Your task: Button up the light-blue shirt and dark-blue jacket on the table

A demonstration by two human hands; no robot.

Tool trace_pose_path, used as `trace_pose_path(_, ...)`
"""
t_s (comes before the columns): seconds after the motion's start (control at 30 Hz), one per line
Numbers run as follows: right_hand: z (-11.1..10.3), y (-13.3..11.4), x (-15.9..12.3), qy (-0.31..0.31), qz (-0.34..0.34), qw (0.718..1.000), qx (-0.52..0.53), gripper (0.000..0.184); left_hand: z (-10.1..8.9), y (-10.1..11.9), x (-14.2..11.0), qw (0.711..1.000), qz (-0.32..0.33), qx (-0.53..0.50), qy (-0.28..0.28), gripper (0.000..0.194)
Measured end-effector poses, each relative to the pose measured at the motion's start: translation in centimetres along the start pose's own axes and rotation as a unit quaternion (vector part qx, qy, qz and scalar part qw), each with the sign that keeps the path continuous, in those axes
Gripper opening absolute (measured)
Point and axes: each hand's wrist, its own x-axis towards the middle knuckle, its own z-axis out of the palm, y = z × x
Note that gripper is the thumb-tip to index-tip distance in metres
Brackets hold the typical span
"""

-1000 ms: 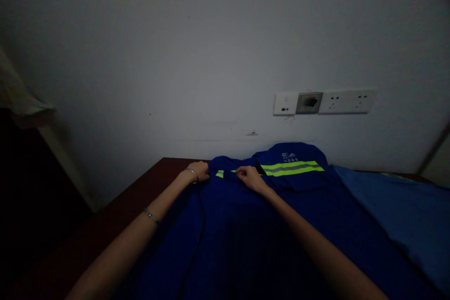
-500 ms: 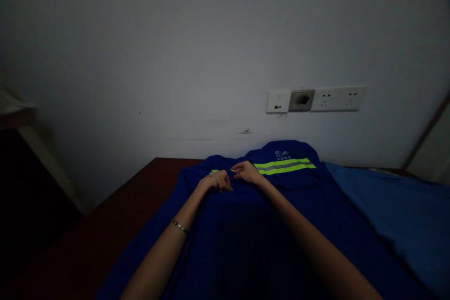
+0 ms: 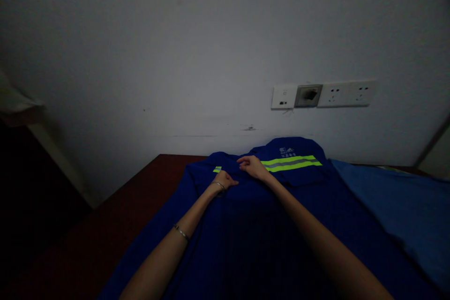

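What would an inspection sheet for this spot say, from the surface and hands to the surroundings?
Surface: reddish-brown table against the wall.
Things worked on: blue garment, spread out, with a yellow-green reflective stripe.
Clutter: lighter blue cloth right of the garment.
Hands: left hand and right hand at the garment, fingers bent; grip unclear.
Cables: thin strands below the sockets, too dim to identify.
Surroundings: sockets on the wall; dim light.

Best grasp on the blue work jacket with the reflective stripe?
Blue work jacket: probably pinch its left outer edge, coming from the left over the reddish-brown tabletop. It lies spread out, leaving that edge exposed; the far edge sits close to the wall.
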Motion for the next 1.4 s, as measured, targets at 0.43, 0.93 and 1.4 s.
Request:
trace_pose_path(0.43,0.1,0.4,0.0,-0.001,-0.049,0.996,0.078,0.031,-0.1,0.2,0.0,0.988,0.102,0.108,0.032,0.012)
trace_pose_path(0.93,0.1,0.3,0.3,0.053,-0.079,0.987,0.132,0.043,-1.6,0.1,-0.6,0.969,0.192,0.059,0.144,0.012)
trace_pose_path(1.4,0.3,0.0,-0.2,0.004,-0.100,0.990,0.097,0.034,-0.3,-0.4,-1.1,0.942,0.225,0.009,0.249,0.009)
